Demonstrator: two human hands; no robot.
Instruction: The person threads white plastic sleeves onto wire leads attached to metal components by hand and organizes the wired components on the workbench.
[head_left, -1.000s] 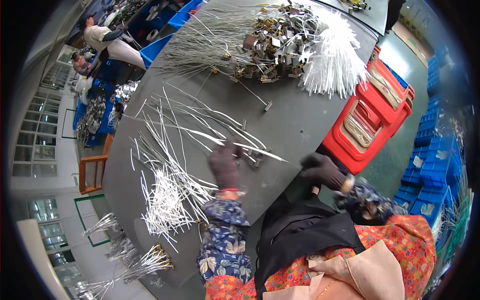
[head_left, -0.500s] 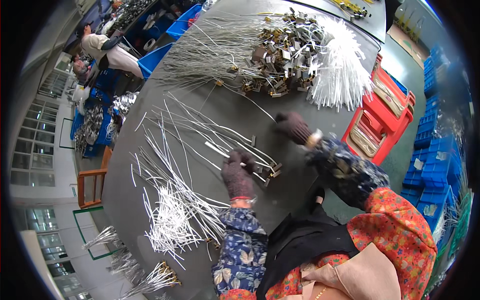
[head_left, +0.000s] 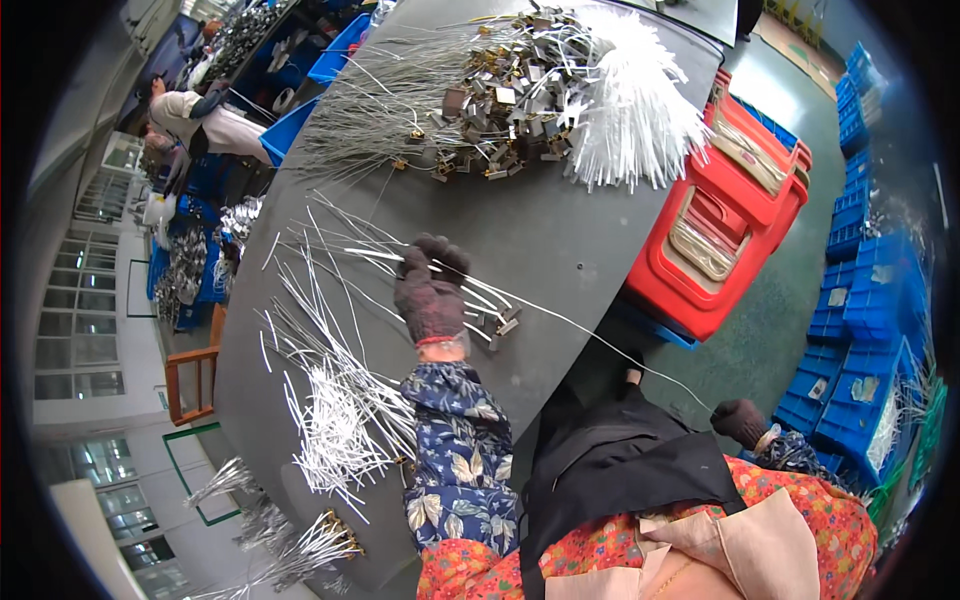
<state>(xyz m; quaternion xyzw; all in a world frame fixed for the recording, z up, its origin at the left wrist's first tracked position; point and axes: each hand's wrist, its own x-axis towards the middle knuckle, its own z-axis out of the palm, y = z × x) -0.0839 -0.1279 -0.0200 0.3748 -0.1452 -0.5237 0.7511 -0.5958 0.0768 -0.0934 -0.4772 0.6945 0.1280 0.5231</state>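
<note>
My left hand [head_left: 432, 290], in a dark knit glove, is closed over the grey worktable. A short white tube [head_left: 368, 254] sticks out on the left of its fingers. A long thin white wire [head_left: 592, 333] runs from that hand past the table edge to my right hand [head_left: 741, 424]. Low at my right side, the gloved right hand is closed on the wire's end. Beneath and beside the left hand lie several wires with small metal end pieces [head_left: 508, 322]. Whether the wire passes through the tube is hidden by the fingers.
On the far table lie a heap of wired metal parts [head_left: 515, 95] and a fan of white tubes [head_left: 640, 110]. Loose white tubes [head_left: 345, 425] lie at the left. A red bin [head_left: 690, 255] stands beyond the right edge; stacked blue crates [head_left: 850, 340] stand farther right. Another person [head_left: 205, 120] is far left.
My right hand has swung from above the table down to my right side, drawing the wire out long. My left hand has shifted slightly left and farther out, still closed.
</note>
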